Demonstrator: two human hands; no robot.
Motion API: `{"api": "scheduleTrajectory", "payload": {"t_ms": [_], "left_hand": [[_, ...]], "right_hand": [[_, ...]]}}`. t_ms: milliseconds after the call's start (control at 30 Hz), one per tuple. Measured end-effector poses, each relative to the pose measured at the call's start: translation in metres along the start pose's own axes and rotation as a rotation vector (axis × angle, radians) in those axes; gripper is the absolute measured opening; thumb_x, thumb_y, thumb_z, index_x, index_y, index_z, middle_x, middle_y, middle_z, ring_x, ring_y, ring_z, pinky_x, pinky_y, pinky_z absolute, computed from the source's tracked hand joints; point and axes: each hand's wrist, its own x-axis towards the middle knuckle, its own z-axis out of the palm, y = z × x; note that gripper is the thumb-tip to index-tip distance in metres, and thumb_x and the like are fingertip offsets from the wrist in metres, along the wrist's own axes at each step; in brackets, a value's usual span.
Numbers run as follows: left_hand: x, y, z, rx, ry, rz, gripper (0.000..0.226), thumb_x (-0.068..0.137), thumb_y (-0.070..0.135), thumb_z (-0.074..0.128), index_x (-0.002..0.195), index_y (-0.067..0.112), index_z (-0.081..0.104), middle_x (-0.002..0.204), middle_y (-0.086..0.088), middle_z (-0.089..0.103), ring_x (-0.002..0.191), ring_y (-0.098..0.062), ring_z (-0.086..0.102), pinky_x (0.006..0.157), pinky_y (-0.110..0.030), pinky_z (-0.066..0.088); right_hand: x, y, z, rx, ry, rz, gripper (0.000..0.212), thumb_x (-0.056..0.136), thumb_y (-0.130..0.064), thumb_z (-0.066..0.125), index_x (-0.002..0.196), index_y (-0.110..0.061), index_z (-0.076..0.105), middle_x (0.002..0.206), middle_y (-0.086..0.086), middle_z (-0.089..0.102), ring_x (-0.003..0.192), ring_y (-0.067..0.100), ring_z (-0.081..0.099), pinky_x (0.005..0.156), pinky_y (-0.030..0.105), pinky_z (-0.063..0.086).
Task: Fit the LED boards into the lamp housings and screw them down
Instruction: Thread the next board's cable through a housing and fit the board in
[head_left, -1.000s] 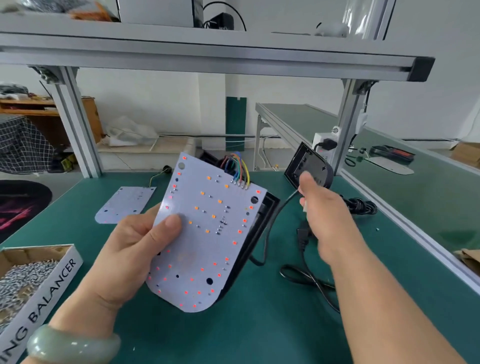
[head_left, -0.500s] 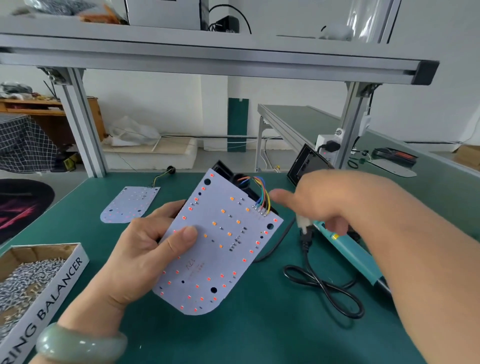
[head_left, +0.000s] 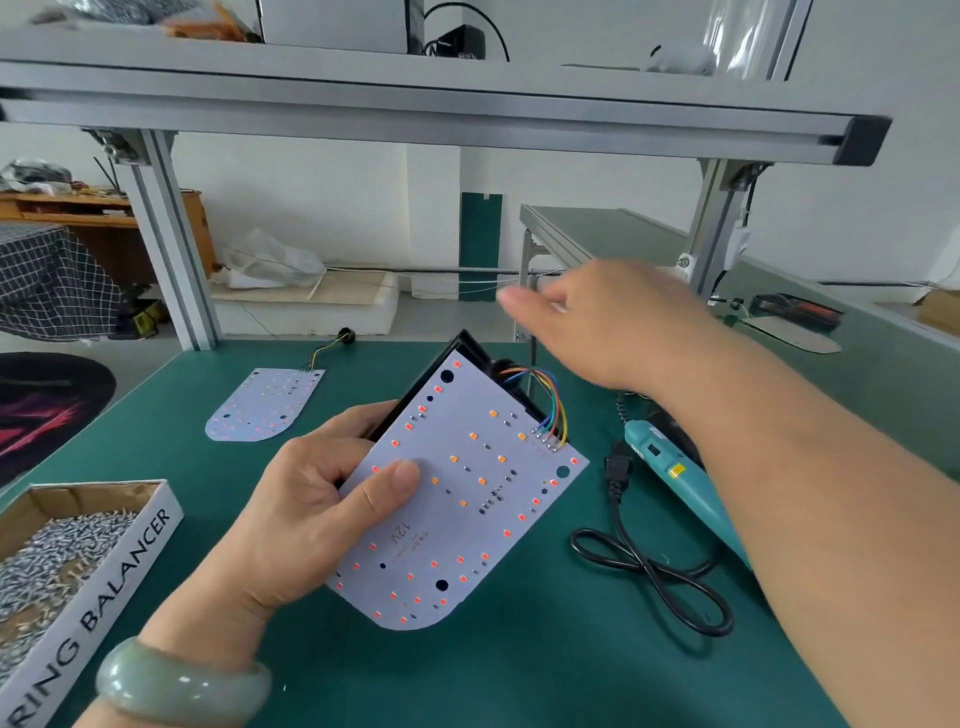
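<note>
The board (head_left: 457, 499) is showing a matt white face against the black plastic of the housing (head_left: 475, 348). The desk (head_left: 519, 675) is looking matt green. At its left edge, a cardboard box (head_left: 119, 566) is holding shiny metal screws (head_left: 57, 545). The frame (head_left: 415, 104) is looking like brushed aluminium, and the bangle (head_left: 176, 686) is gleaming smooth and glossy.

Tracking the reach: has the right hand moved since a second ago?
Yes. The right hand has swung left and up, away from the right frame post.

Your left hand (head_left: 306, 504) grips a white LED board (head_left: 467, 519) dotted red and orange, black lamp housing (head_left: 467, 345) behind it.
</note>
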Motion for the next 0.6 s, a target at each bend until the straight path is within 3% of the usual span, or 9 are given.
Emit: {"api": "scheduleTrajectory", "payload": {"t_ms": [67, 100, 167, 200, 333, 433, 500, 533, 600], "left_hand": [[0.000, 0.001, 0.001, 0.009, -0.001, 0.014, 0.040, 0.073, 0.052, 0.060, 0.064, 0.016, 0.074, 0.115, 0.020, 0.065, 0.095, -0.007, 0.068, 0.068, -0.016, 0.049], [0.000, 0.001, 0.001, 0.013, -0.005, 0.023, 0.040, 0.073, 0.051, 0.060, 0.063, 0.015, 0.074, 0.115, 0.019, 0.065, 0.095, -0.008, 0.068, 0.067, -0.016, 0.049], [0.000, 0.001, 0.001, 0.028, -0.008, 0.036, 0.044, 0.073, 0.050, 0.062, 0.060, 0.009, 0.072, 0.114, 0.017, 0.065, 0.095, -0.009, 0.068, 0.069, -0.016, 0.048], [0.000, 0.001, 0.001, 0.038, -0.008, 0.036, 0.048, 0.072, 0.050, 0.062, 0.059, 0.004, 0.070, 0.114, 0.016, 0.065, 0.097, -0.008, 0.067, 0.070, -0.016, 0.048], [-0.002, 0.003, 0.003, 0.033, -0.022, 0.059, 0.057, 0.072, 0.047, 0.064, 0.053, -0.007, 0.061, 0.113, 0.015, 0.065, 0.098, -0.009, 0.067, 0.071, -0.018, 0.047], [-0.002, 0.006, 0.005, 0.020, -0.050, 0.090, 0.058, 0.075, 0.042, 0.064, 0.050, -0.010, 0.056, 0.109, 0.014, 0.067, 0.087, -0.011, 0.068, 0.065, -0.016, 0.047], [-0.002, 0.006, 0.004, 0.015, -0.041, 0.083, 0.058, 0.074, 0.042, 0.064, 0.049, -0.010, 0.054, 0.105, 0.016, 0.067, 0.081, -0.009, 0.068, 0.062, -0.014, 0.045], [-0.002, 0.006, 0.003, 0.007, -0.033, 0.075, 0.057, 0.073, 0.041, 0.064, 0.049, -0.010, 0.054, 0.103, 0.016, 0.068, 0.079, -0.009, 0.068, 0.061, -0.014, 0.045], [-0.002, 0.006, 0.002, -0.003, -0.024, 0.076, 0.055, 0.072, 0.040, 0.064, 0.047, -0.008, 0.054, 0.099, 0.015, 0.068, 0.077, -0.010, 0.068, 0.061, -0.014, 0.045]], "right_hand": [[-0.004, -0.005, 0.006, 0.394, -0.209, -0.047, 0.055, 0.090, -0.068, 0.032, 0.091, -0.027, 0.069, 0.091, -0.007, 0.066, 0.097, 0.020, 0.059, 0.075, 0.016, 0.037], [-0.006, -0.007, 0.008, 0.551, -0.296, -0.060, 0.050, 0.089, -0.065, 0.039, 0.109, -0.029, 0.068, 0.108, -0.012, 0.064, 0.110, 0.012, 0.056, 0.085, 0.012, 0.034], [-0.006, -0.001, 0.017, 0.645, -0.338, -0.070, 0.066, 0.084, -0.060, 0.055, 0.142, -0.031, 0.044, 0.144, -0.009, 0.043, 0.134, 0.009, 0.038, 0.106, 0.020, 0.026], [-0.006, 0.003, 0.021, 0.614, -0.308, -0.052, 0.076, 0.079, -0.060, 0.061, 0.146, -0.035, 0.036, 0.148, -0.003, 0.034, 0.138, 0.013, 0.030, 0.109, 0.025, 0.023], [-0.007, 0.009, 0.031, 0.477, -0.167, -0.061, 0.090, 0.063, -0.059, 0.073, 0.142, -0.050, 0.032, 0.133, -0.007, 0.025, 0.127, 0.012, 0.021, 0.108, 0.028, 0.018], [-0.007, 0.011, 0.038, 0.400, -0.106, -0.161, 0.099, 0.056, -0.060, 0.071, 0.144, -0.050, 0.026, 0.125, -0.010, 0.030, 0.106, -0.006, 0.036, 0.094, 0.020, 0.026], [-0.008, 0.012, 0.040, 0.514, -0.101, -0.179, 0.097, 0.059, -0.057, 0.074, 0.143, -0.053, 0.026, 0.104, -0.012, 0.046, 0.073, -0.016, 0.046, 0.070, 0.009, 0.034], [-0.009, 0.013, 0.041, 0.570, -0.101, -0.166, 0.096, 0.059, -0.057, 0.074, 0.141, -0.057, 0.024, 0.089, -0.014, 0.051, 0.065, -0.013, 0.050, 0.059, 0.006, 0.034], [-0.010, 0.016, 0.044, 0.688, -0.139, -0.119, 0.092, 0.063, -0.058, 0.075, 0.139, -0.061, 0.022, 0.064, -0.017, 0.056, 0.061, -0.005, 0.056, 0.053, 0.003, 0.035]]}}
